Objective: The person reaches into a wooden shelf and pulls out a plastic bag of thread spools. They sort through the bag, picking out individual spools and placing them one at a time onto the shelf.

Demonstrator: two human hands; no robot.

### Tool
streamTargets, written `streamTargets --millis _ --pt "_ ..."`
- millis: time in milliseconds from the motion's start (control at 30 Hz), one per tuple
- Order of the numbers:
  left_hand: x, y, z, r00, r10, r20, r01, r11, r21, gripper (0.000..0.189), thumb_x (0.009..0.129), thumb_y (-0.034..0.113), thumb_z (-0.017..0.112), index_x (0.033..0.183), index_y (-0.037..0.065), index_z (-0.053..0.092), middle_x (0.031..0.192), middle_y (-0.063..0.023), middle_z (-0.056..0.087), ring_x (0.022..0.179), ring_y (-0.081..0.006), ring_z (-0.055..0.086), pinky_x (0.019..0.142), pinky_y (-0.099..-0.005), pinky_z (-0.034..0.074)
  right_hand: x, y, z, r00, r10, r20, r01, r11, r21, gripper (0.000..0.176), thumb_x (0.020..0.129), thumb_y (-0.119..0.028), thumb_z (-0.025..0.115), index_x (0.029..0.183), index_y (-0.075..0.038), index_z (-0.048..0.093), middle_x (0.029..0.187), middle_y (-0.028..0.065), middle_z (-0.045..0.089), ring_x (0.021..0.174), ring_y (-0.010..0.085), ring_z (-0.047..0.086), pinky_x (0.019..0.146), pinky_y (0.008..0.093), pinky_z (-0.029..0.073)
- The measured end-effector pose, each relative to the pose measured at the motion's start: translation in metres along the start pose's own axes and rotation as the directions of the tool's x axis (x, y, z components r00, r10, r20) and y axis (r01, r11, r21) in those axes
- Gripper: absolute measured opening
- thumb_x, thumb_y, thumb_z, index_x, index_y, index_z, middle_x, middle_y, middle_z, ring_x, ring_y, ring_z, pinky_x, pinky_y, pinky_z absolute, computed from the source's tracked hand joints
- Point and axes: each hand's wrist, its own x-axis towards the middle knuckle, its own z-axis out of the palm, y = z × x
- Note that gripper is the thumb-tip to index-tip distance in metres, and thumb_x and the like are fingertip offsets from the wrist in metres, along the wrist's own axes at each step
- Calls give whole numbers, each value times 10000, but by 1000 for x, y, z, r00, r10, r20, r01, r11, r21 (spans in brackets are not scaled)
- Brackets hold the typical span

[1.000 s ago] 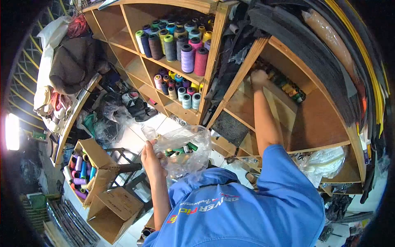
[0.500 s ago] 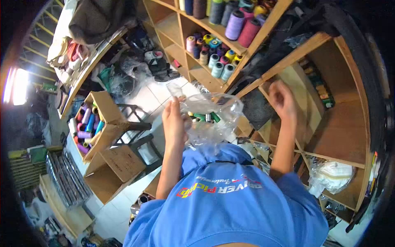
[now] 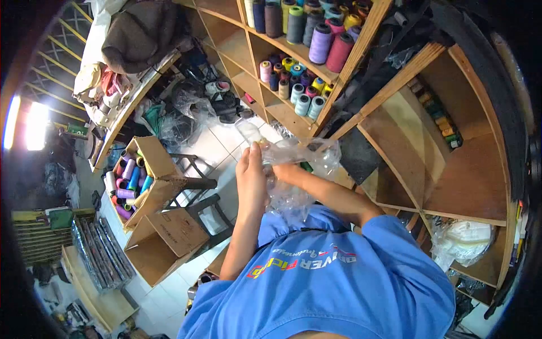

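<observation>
THREAD SHOP, SEEN FROM THE HEAD CAMERA: A clear thin plastic bag point(image 3: 307, 152) with a few small thread spools inside, one of them a green spool point(image 3: 306, 167), is held at chest height in front of the blue shirt point(image 3: 322, 282), above the white tiled floor point(image 3: 217, 141). Watching from my remote seat, I judge it light, limp and slippery. The film will sag and slide in a loose grip, so the gathered rim is the place to take hold, with a palm under the spools for support.

The left hand point(image 3: 251, 169) has its fingers pinched together on the bag's mouth. The right hand point(image 3: 280, 169) is at the opening, veiled by plastic, and I cannot tell whether its fingers are apart or together.

Far behind, a wooden shelf unit point(image 3: 361, 39) carries large thread cones point(image 3: 319, 42). To the right are wooden compartments point(image 3: 451, 186) with a row of small spools point(image 3: 440, 118). At left, an open cardboard box of coloured spools point(image 3: 135, 181) rests on a dark stool point(image 3: 195, 186).
</observation>
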Motion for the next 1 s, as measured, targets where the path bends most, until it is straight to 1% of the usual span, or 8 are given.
streamTargets --millis 200,367,500,667,733,800,933,1000 --pt "2 -5 -10 999 -23 -24 22 999 -37 395 951 398 427 1023 40 580 683 -23 511 468 -81 402 404 -215 331 -3 26 32 985 147 85 -148 989 11 311 888 -177 422 1129 -13 528 1109 196 568 1000 324 550 864 411 432" --pt "7 -6 -12 997 18 -71 -16 999 38 374 935 399 465 989 51 591 679 -16 496 586 -80 453 442 -217 339 -22 -24 -7 808 288 514 -44 899 -435 394 747 -205 617 1070 7 536 997 233 571 962 377 561 795 443 454" --pt "6 -2 -6 998 -15 -59 16 1000 26 376 949 389 442 958 46 595 689 -8 502 492 -55 408 435 -217 319 -63 -39 -50 982 18 188 41 952 -304 329 761 -227 657 996 -5 593 869 195 626 861 393 603 731 422 493" --pt "8 -4 4 999 -38 24 39 999 -36 361 947 389 457 951 45 567 665 13 446 474 -51 362 417 -197 287 -70 -140 -197 878 370 304 -343 929 -141 364 715 -223 739 990 -25 608 972 183 624 907 272 623 731 365 484" --pt "8 -3 9 998 -56 29 57 997 -42 356 945 388 466 949 46 563 673 16 438 475 -52 351 418 -195 285 -86 -136 -244 984 174 40 -175 984 39 344 712 -209 758 985 -50 621 953 96 640 873 182 616 741 297 479" --pt "13 -10 14 1000 -26 1 26 998 -56 350 939 385 481 952 45 560 675 15 440 476 -53 356 401 -198 277 -97 -137 -290 916 324 -235 -246 920 306 311 721 -169 756 980 -60 624 936 31 630 829 114 587 721 259 478" --pt "17 -15 14 1000 -27 -12 26 999 -47 335 929 383 500 963 55 559 646 18 428 455 -54 363 378 -194 269 -103 -95 -372 747 296 -596 -253 955 157 343 777 -152 666 1102 -68 598 1066 79 623 899 145 597 775 286 477" --pt "17 -16 15 1000 -19 -19 18 998 -64 329 929 379 502 960 57 559 652 17 435 451 -53 359 376 -194 268 -95 -18 -408 565 282 -776 -518 853 -67 379 793 -264 638 1117 -72 596 1106 132 609 975 247 589 845 346 455"
